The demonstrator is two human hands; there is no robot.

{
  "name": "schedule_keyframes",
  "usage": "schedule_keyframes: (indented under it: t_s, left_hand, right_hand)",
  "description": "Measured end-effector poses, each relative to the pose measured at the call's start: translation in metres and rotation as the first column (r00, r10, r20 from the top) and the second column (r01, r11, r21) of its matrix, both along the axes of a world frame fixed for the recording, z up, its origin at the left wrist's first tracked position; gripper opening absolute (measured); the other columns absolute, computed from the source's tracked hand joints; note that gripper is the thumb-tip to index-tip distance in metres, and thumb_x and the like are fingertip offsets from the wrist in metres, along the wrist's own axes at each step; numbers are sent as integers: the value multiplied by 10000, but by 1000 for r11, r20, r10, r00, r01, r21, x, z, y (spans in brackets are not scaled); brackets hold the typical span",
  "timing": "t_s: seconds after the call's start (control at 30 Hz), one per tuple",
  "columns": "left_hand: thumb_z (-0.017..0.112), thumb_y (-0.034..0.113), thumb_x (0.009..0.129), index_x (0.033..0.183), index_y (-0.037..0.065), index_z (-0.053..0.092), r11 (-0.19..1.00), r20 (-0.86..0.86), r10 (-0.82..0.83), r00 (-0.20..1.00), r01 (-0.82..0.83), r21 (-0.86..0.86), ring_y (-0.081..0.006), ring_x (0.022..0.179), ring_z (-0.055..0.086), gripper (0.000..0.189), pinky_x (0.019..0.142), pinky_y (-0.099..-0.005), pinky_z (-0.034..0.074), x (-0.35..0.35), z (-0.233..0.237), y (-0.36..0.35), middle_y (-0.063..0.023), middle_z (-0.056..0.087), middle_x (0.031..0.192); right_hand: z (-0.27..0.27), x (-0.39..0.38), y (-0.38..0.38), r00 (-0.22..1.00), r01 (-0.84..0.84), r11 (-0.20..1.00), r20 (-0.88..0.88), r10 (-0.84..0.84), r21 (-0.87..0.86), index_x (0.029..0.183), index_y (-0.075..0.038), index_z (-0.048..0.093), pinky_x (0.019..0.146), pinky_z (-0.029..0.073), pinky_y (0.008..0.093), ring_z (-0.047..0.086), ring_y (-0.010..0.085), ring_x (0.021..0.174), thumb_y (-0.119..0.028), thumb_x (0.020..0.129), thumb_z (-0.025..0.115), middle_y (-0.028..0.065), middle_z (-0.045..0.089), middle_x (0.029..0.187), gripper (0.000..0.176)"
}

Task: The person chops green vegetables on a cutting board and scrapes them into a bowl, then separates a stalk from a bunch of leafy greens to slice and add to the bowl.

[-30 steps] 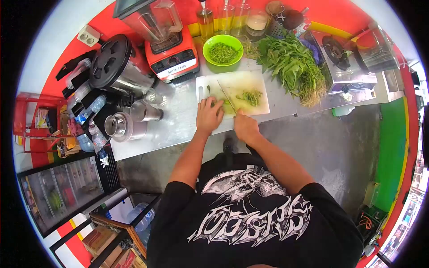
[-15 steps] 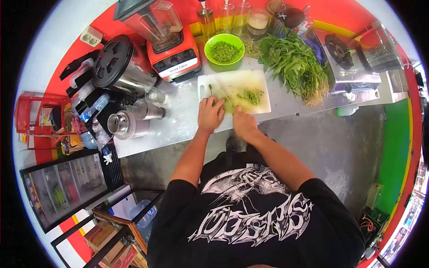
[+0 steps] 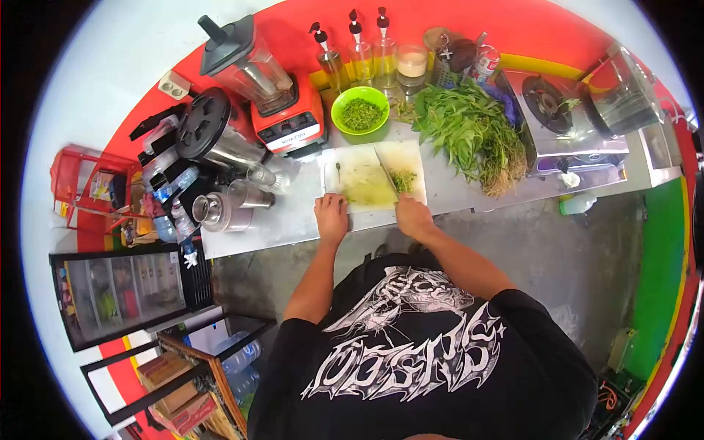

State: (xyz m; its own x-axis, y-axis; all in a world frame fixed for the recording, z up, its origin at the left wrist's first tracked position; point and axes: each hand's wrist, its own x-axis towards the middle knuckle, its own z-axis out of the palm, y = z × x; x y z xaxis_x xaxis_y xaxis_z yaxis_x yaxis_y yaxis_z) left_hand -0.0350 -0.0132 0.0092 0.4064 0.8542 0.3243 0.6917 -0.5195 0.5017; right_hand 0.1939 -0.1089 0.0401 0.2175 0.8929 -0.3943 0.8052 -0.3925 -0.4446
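The knife (image 3: 386,173) lies across the right half of the cutting board (image 3: 352,158). Its long axis runs near to far and its tip points at the board's far edge, leaning slightly left, just beside the chopped greens (image 3: 404,180). The right hand (image 3: 413,217) is fisted round the handle at the board's near edge. The left hand (image 3: 331,217) rests loosely bent and empty on that edge; half a second ago it pinned greens beside the blade. A green bowl (image 3: 359,111) stands behind the board.
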Motion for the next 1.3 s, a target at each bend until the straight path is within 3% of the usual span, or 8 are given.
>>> schedule_keyframes:
  t_s: [0.3, 0.4, 0.47, 0.63, 0.77, 1.13, 1.17, 1.3]
  left_hand:
    - [641, 74, 936, 1013, 67, 638, 898, 158, 424, 892, -436, 50, -308, 958, 529, 78, 895, -437, 400, -66, 42, -41, -105, 636, 1035]
    - [648, 105, 959, 1009, 49, 639, 878, 90, 477, 874, -479, -7, -271, 928, 544, 76, 870, -408, 419, -97, 63, -64, -98, 646, 1000]
    - [650, 146, 974, 1009, 42, 635, 815, 101, 560, 822, -526, -241, -262, 930, 526, 111, 867, -416, 420, -112, 67, -74, -84, 632, 964]
    - [616, 102, 1014, 998, 20, 624, 873, 305, 447, 841, -335, -356, -90, 768, 542, 84, 718, -262, 450, -118, 69, -66, -12, 619, 843]
    - [613, 79, 1011, 1007, 14, 617, 899, 415, 367, 833, -204, -387, -61, 763, 526, 65, 710, -237, 445, -111, 50, -30, -2, 611, 843]
    - [626, 60, 986, 1006, -19, 619, 928, 498, 159, 853, 43, -370, -113, 834, 605, 82, 810, -279, 491, -105, 47, 42, -60, 668, 869]
    - [635, 66, 964, 1013, -28, 630, 893, 450, 191, 873, 36, -449, -197, 900, 698, 106, 844, -325, 525, -104, 49, 44, -122, 720, 926]
    - [650, 80, 956, 1018, -14, 640, 870, 447, 105, 888, 136, -473, -212, 914, 713, 114, 840, -323, 532, -95, 38, 50, -127, 725, 916]
  right_hand:
    - [-5, 19, -7, 997, -74, 997, -12, 74, 18, 1203, 41, 532, 810, 556, 564, 693, 480, 913, -274, 998, 489, 303, 694, 978, 378]
    - [-12, 16, -8, 996, -87, 996, -21, 88, 23, 1138, 22, 564, 827, 540, 577, 680, 503, 885, -336, 998, 522, 323, 683, 966, 387]
    - [7, 15, -7, 999, 3, 997, -44, 1, 82, 1129, 45, 585, 784, 565, 562, 694, 485, 875, -276, 957, 594, 291, 693, 941, 365]
    - [-5, 10, -2, 994, 5, 981, -111, 17, 192, 1095, 29, 614, 767, 552, 567, 689, 470, 858, -306, 968, 591, 287, 692, 908, 359]
    - [-2, -5, 19, 990, -27, 973, -132, 59, 228, 1090, 15, 627, 784, 547, 564, 685, 470, 864, -304, 966, 595, 286, 699, 912, 343]
    - [-9, -92, 74, 986, -163, 979, -16, 166, 123, 1155, 48, 582, 812, 529, 591, 669, 515, 865, -321, 990, 550, 335, 685, 934, 405]
    - [-11, -93, 69, 990, -131, 976, -22, 137, 176, 1129, 53, 584, 798, 531, 591, 671, 515, 854, -303, 989, 556, 336, 684, 909, 384]
    - [-5, -83, 39, 1000, 17, 988, -10, -16, 156, 1075, 55, 600, 788, 549, 584, 683, 511, 846, -307, 993, 555, 330, 688, 890, 375]
